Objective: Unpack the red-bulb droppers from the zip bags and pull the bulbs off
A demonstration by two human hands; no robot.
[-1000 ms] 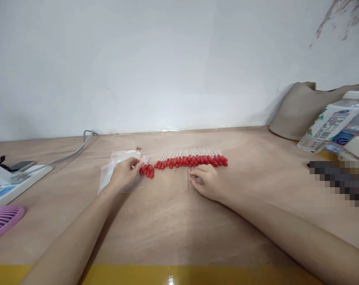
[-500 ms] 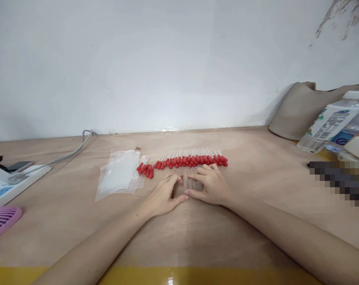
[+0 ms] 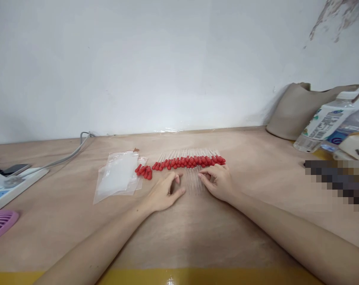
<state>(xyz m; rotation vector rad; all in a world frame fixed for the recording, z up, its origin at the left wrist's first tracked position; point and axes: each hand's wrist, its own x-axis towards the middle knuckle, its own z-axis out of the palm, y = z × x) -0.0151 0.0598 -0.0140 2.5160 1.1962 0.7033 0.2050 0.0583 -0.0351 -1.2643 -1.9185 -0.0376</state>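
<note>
Several clear glass dropper tubes (image 3: 193, 184) lie side by side on the table between my hands. My left hand (image 3: 166, 192) rests just left of them, open, thumb and index finger apart with nothing between them. At the tubes' right side, my right hand (image 3: 217, 180) is closed, thumb and index fingertips together; whether a tube is between them is hard to see. Behind the hands runs a row of droppers with red rubber bulbs (image 3: 185, 161), their pale glass tips pointing to the wall. A small pile of loose red bulbs (image 3: 144, 171) lies left of that row.
Clear zip bags (image 3: 117, 174) lie at the left, partly beside the loose bulbs. Farther left are a white power strip (image 3: 19, 184) with a grey cable and a pink slotted object (image 3: 2, 223). At right stand a plastic bottle (image 3: 326, 122) and a beige container (image 3: 289, 113).
My right hand has lifted off the glass tubes and drawn to the right, its fingers coming together, so more tubes show. My left hand has shifted slightly left, away from them.
</note>
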